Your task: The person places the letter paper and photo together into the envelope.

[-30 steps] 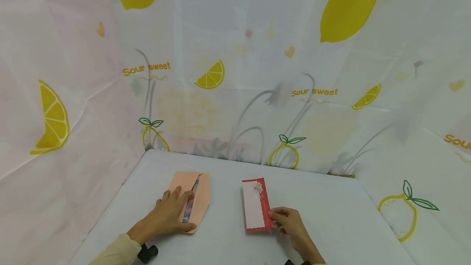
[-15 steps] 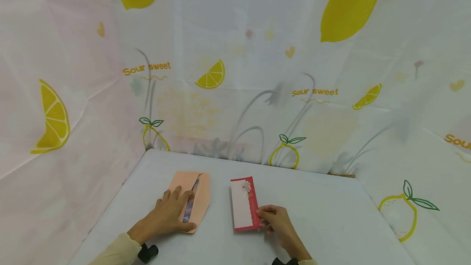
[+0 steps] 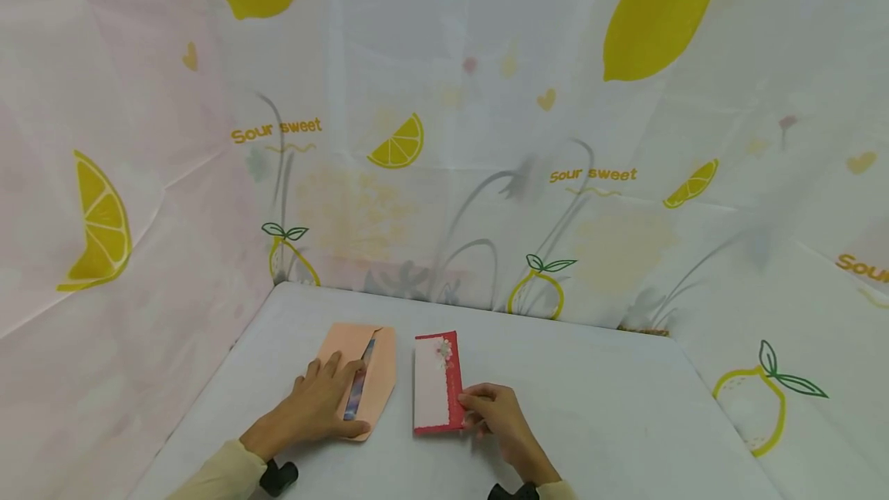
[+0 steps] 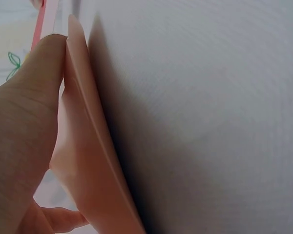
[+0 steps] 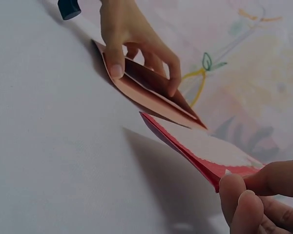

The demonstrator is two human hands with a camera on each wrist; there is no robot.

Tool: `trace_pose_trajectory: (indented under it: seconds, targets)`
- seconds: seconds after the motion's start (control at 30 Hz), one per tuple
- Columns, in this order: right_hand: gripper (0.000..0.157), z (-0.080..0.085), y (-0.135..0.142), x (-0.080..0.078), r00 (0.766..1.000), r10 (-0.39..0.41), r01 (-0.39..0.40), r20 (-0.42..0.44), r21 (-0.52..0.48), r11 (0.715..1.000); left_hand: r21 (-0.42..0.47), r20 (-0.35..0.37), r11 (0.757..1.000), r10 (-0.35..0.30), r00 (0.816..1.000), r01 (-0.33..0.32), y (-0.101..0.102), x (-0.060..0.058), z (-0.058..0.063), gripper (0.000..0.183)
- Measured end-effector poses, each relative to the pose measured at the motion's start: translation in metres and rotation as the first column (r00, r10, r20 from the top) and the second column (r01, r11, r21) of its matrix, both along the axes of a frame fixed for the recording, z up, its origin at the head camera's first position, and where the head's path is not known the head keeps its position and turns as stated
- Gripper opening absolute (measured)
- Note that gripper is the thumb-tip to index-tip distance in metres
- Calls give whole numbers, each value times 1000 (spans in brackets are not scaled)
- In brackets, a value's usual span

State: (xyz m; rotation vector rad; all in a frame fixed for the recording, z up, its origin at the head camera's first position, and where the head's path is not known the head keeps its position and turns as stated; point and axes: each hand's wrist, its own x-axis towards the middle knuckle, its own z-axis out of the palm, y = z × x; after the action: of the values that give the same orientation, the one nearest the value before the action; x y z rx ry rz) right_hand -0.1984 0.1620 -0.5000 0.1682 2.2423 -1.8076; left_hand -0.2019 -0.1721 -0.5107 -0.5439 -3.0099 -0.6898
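A peach paper envelope [image 3: 383, 392] lies on the table's left part, its mouth gaping along a slanted slit. Inside the slit shows a blue-purple patterned surface [image 3: 356, 392]. My left hand [image 3: 305, 411] is spread over the envelope, pressing it, with the thumb at its near edge. In the right wrist view the envelope [image 5: 151, 97] bulges apart under that hand [image 5: 132, 29]. Right of it, my right hand [image 3: 503, 419] pinches a folded red-and-pale-pink card [image 3: 432, 384] with a flower motif by its right edge. The card [image 5: 205, 141] is tilted above the table, casting a shadow.
A white cloth covers the table [image 3: 590, 407]. Hanging sheets printed with lemons [image 3: 660, 18] close in the back and sides. Dark wrist straps [image 3: 279, 477] sit at both wrists.
My right hand has carried the card leftward, closer to the envelope. My left hand and the envelope have stayed in place.
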Motion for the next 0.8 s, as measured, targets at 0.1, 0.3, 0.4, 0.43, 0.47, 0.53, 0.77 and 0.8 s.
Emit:
trace_pose_trajectory:
  seconds: [0.1, 0.3, 0.4, 0.43, 0.47, 0.53, 0.77, 0.8]
  targets:
    - [34, -1, -8, -2, 1000, 1, -1, -1, -4, 1000, -10, 8, 1000, 7, 1000, -7, 0, -1, 0, 97]
    - [31, -2, -23, -3, 999, 28, -29, -22, -34, 999, -17, 16, 1000, 16, 1000, -15, 0, -1, 0, 100]
    - [29, -3, -30, -3, 999, 41, -43, -35, -51, 998, -16, 18, 1000, 14, 1000, -14, 0, -1, 0, 102]
    - [28, -3, -33, -3, 998, 44, -46, -37, -54, 997, -16, 20, 1000, 13, 1000, -12, 0, -1, 0, 102]
    - [28, -3, -35, -2, 998, 47, -49, -39, -55, 997, -15, 22, 1000, 12, 1000, -11, 0, -1, 0, 103]
    - [27, -2, -40, -3, 998, 48, -50, -39, -60, 997, -12, 29, 1000, 10, 1000, -9, 0, -1, 0, 105]
    - [23, 0, -52, -5, 999, 36, -39, -34, -97, 995, -1, 37, 1000, -1, 999, 1, -1, -1, -1, 106]
    - [23, 1, -53, -5, 999, 33, -36, -35, -107, 994, 1, 36, 1000, -3, 999, 3, -1, 0, 0, 107]
